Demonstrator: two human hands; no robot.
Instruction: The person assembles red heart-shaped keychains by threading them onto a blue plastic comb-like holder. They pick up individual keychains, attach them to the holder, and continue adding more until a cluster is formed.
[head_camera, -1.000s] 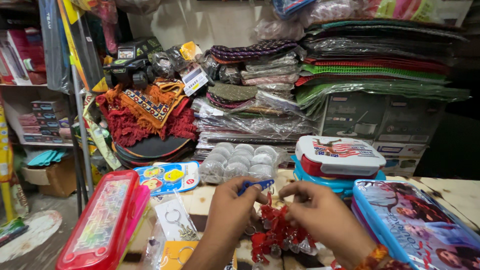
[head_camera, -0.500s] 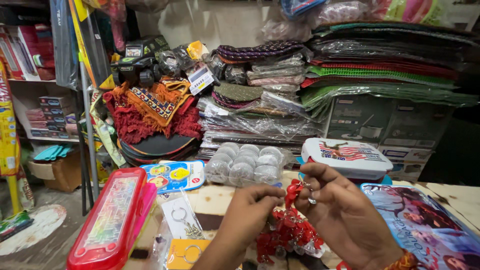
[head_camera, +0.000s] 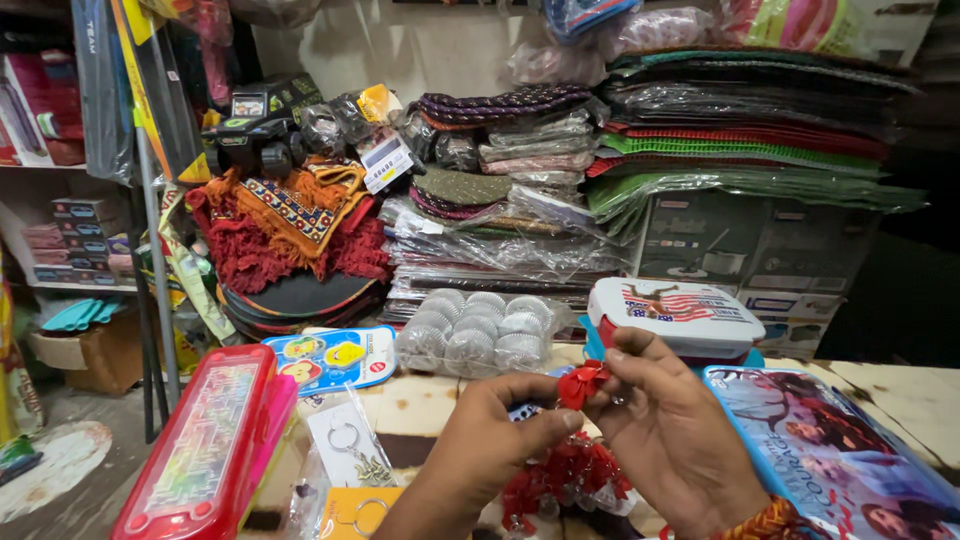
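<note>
Red trinket (head_camera: 582, 384) pinched between left hand (head_camera: 490, 440) and right hand (head_camera: 668, 430) fingertips, palms facing inward

White tag (head_camera: 386, 160) — hanging above rugs.

A worn wooden table (head_camera: 890, 385) fills the lower frame, carrying a red case (head_camera: 200, 450) at lower left, scrubbers (head_camera: 478, 332) centre, lunchbox (head_camera: 685, 315) right.
</note>
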